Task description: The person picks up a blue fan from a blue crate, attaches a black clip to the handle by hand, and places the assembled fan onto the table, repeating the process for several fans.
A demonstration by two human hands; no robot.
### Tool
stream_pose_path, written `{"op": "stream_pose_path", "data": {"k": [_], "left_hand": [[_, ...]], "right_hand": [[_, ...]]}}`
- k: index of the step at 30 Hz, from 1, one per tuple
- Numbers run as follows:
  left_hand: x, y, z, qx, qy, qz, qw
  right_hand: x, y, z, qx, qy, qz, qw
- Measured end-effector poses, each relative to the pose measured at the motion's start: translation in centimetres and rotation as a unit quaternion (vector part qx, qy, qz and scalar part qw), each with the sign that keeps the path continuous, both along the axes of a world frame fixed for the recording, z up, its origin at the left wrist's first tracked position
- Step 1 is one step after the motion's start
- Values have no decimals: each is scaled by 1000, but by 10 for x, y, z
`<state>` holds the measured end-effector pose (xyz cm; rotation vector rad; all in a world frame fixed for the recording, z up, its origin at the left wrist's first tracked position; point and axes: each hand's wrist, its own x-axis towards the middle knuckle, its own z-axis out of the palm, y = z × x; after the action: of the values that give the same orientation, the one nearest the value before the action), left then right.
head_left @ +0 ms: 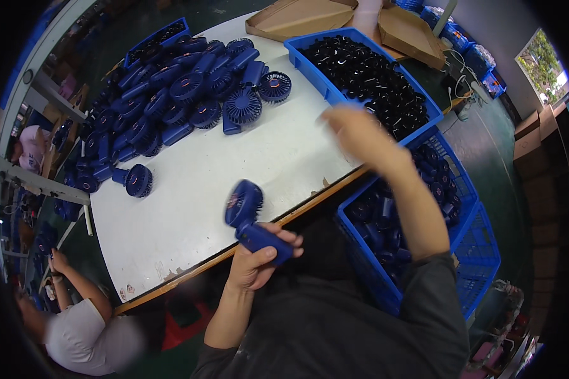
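Note:
In my left hand is a dark blue handheld fan, gripped round its handle with the round head tilted up over the table's front edge. My right hand is smeared by motion beside the near edge of a blue tray. Small glossy black parts fill that tray; their exact kind is too small to tell. Whether the right fingers hold anything cannot be made out. A big heap of matching blue fans covers the table's far left, and one fan lies apart in front of it.
The white table has a worn wooden edge. Right of me, a blue crate holds more fans. Opened cardboard boxes lie at the far side. At lower left a co-worker in a light shirt handles a fan.

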<state>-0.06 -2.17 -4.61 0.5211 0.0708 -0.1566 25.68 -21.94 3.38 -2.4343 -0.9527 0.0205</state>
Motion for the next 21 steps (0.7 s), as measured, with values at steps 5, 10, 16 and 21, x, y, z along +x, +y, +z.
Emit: {"op": "stream_pose_path", "data": {"k": [5, 10, 16, 21], "left_hand": [[4, 8, 9, 58, -88, 15, 994], [-5, 18, 4, 131, -48, 12, 990], [-9, 13, 8, 350, 55, 97, 930], [15, 2, 10, 380, 67, 178, 905]], "right_hand": [[123, -72, -54, -266, -71, -142, 951], [130, -74, -54, -221, -123, -137, 958], [37, -9, -6, 176, -30, -114, 977], [-98, 58, -32, 240, 106, 82, 961]]}}
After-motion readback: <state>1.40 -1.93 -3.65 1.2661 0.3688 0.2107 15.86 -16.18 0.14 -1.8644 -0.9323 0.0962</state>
